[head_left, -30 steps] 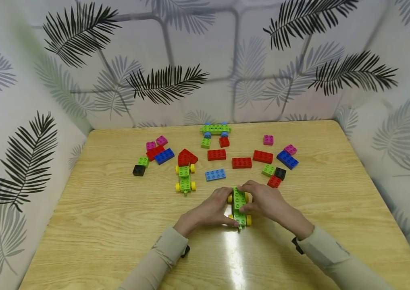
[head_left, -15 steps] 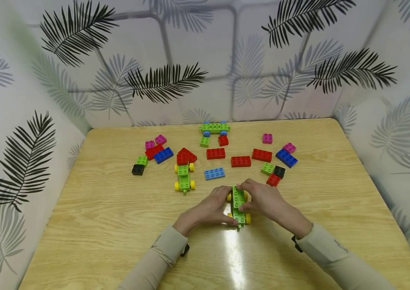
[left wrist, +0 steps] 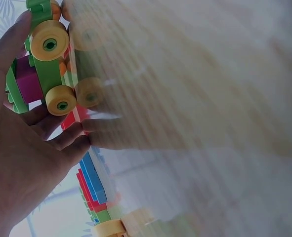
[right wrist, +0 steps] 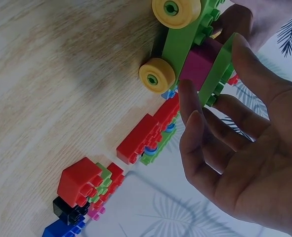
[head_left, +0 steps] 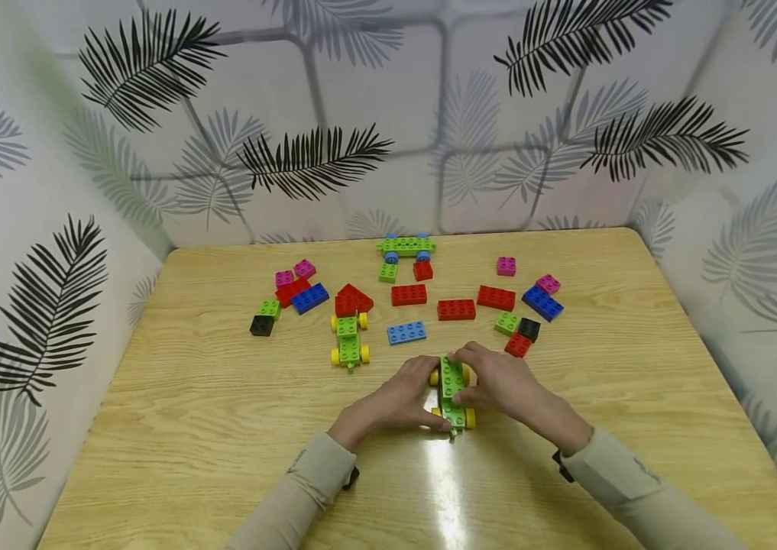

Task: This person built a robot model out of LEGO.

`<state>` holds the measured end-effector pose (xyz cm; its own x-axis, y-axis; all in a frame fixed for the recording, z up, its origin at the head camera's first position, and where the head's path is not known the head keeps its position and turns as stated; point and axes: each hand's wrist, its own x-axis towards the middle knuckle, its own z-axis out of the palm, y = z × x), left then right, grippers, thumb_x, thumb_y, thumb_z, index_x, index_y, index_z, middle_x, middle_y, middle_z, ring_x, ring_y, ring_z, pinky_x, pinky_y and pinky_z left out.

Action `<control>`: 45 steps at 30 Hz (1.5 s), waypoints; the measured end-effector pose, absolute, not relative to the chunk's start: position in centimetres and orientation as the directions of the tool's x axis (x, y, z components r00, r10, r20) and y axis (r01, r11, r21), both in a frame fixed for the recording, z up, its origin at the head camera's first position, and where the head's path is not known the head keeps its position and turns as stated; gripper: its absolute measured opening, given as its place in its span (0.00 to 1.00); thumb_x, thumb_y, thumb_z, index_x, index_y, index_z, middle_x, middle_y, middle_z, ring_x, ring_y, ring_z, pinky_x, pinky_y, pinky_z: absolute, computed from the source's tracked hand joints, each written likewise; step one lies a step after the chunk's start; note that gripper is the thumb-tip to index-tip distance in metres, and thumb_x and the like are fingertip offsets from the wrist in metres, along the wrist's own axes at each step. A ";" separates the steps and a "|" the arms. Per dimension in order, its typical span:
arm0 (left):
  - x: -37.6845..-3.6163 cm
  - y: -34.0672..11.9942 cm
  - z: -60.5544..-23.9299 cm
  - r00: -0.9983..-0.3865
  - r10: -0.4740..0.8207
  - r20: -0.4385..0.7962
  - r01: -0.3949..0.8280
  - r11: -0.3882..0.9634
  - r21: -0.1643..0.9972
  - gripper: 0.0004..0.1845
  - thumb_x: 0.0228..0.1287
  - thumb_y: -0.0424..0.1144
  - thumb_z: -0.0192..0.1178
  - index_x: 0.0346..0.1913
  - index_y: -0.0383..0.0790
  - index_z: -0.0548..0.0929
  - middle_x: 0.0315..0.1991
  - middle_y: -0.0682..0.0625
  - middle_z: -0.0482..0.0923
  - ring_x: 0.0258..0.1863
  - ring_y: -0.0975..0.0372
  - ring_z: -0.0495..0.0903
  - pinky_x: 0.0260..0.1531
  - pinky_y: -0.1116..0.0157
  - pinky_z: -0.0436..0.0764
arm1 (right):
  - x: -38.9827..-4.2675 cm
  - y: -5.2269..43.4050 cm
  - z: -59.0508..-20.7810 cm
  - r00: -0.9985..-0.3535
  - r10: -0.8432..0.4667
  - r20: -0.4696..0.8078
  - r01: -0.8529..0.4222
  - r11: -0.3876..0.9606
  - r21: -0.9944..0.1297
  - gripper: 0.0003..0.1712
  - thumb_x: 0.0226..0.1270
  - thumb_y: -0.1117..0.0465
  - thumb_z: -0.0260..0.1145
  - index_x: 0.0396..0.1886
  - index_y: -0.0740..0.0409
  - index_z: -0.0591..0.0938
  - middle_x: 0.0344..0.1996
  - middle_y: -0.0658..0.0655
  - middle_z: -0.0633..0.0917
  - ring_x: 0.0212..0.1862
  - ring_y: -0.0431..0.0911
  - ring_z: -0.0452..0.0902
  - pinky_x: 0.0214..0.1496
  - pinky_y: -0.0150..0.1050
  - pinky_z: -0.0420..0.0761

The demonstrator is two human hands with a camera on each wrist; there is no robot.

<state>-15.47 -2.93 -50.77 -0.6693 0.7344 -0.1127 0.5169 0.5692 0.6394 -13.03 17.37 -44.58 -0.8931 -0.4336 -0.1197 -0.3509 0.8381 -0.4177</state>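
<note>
At the left of the table (head_left: 175, 428), a black brick (head_left: 261, 325) sits beside a small green brick (head_left: 269, 308), with red, blue and pink bricks clustered just behind them. Next comes a second green car with yellow wheels (head_left: 350, 345), a red sloped brick (head_left: 354, 298) touching its far end, and a light blue brick (head_left: 406, 332) just to its right. My left hand (head_left: 395, 403) holds the near-left side of the green toy car (head_left: 453, 393), which stands on its yellow wheels near the table's middle front; the fingers (left wrist: 62, 140) curl round its side and underside, thumb along the top. The wrist views show a magenta brick (right wrist: 199, 66) sandwiched between the car's green chassis and a green plate on top. My right hand (head_left: 505, 386) grips the car from the other side, the fingers (right wrist: 197, 133) curled against the green plate and magenta brick. Farther right lie red bricks (head_left: 496, 297), a green brick, a black brick and a small red brick close together, then a dark blue brick (head_left: 542, 303) and two pink bricks. At the table's far edge rests a green plate on blue wheels (head_left: 406, 245).
</note>
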 end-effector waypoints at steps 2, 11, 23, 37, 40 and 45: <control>-15.4 -2.9 -50.7 -0.669 0.734 -0.117 0.514 0.571 0.640 0.53 0.50 0.59 0.71 0.72 0.42 0.55 0.68 0.46 0.60 0.69 0.56 0.57 0.67 0.60 0.62 | -13.0 17.4 -44.6 -0.892 -0.436 -0.117 -0.353 0.836 -0.421 0.32 0.50 0.50 0.77 0.54 0.56 0.80 0.47 0.54 0.80 0.32 0.41 0.74 0.31 0.37 0.78; -15.3 -3.1 -50.8 -0.670 0.732 -0.124 0.506 0.572 0.646 0.53 0.50 0.59 0.71 0.72 0.42 0.54 0.69 0.47 0.59 0.70 0.57 0.57 0.67 0.60 0.61 | -13.0 17.4 -44.6 -0.888 -0.444 -0.119 -0.355 0.827 -0.435 0.31 0.50 0.49 0.77 0.53 0.57 0.80 0.46 0.54 0.81 0.32 0.41 0.74 0.32 0.38 0.78; -15.4 -3.0 -50.6 -0.662 0.739 -0.126 0.513 0.569 0.642 0.53 0.50 0.59 0.71 0.72 0.43 0.54 0.68 0.47 0.60 0.69 0.57 0.57 0.67 0.60 0.62 | -13.3 17.6 -44.6 -0.894 -0.423 -0.150 -0.305 0.818 -0.488 0.33 0.49 0.51 0.78 0.54 0.57 0.80 0.45 0.54 0.80 0.31 0.42 0.71 0.31 0.35 0.74; -15.4 -3.0 -50.5 -0.663 0.739 -0.123 0.507 0.563 0.652 0.52 0.51 0.58 0.71 0.72 0.42 0.55 0.68 0.46 0.60 0.69 0.56 0.58 0.66 0.60 0.62 | -12.9 18.0 -45.1 -0.898 -0.417 -0.143 -0.282 0.792 -0.542 0.35 0.53 0.52 0.76 0.60 0.57 0.76 0.49 0.53 0.79 0.31 0.38 0.74 0.31 0.33 0.75; -15.4 -3.0 -50.5 -0.665 0.736 -0.130 0.499 0.567 0.656 0.52 0.51 0.58 0.71 0.72 0.43 0.55 0.68 0.47 0.59 0.69 0.57 0.58 0.66 0.60 0.62 | -12.7 17.9 -45.2 -0.899 -0.413 -0.143 -0.277 0.791 -0.546 0.36 0.54 0.52 0.76 0.62 0.57 0.75 0.50 0.54 0.78 0.32 0.38 0.74 0.31 0.33 0.75; -15.5 -3.1 -50.6 -0.667 0.732 -0.139 0.491 0.573 0.656 0.52 0.50 0.59 0.71 0.72 0.43 0.55 0.68 0.47 0.60 0.68 0.57 0.58 0.66 0.60 0.63 | -12.6 17.8 -45.4 -0.900 -0.410 -0.146 -0.272 0.792 -0.547 0.36 0.56 0.52 0.75 0.63 0.55 0.74 0.52 0.54 0.78 0.33 0.39 0.74 0.31 0.33 0.75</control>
<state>-15.51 -3.14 -50.65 -0.6670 0.7319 -0.1392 0.4912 0.5725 0.6565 -12.62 17.83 -45.37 -0.9003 -0.4102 -0.1457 -0.2721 0.7916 -0.5472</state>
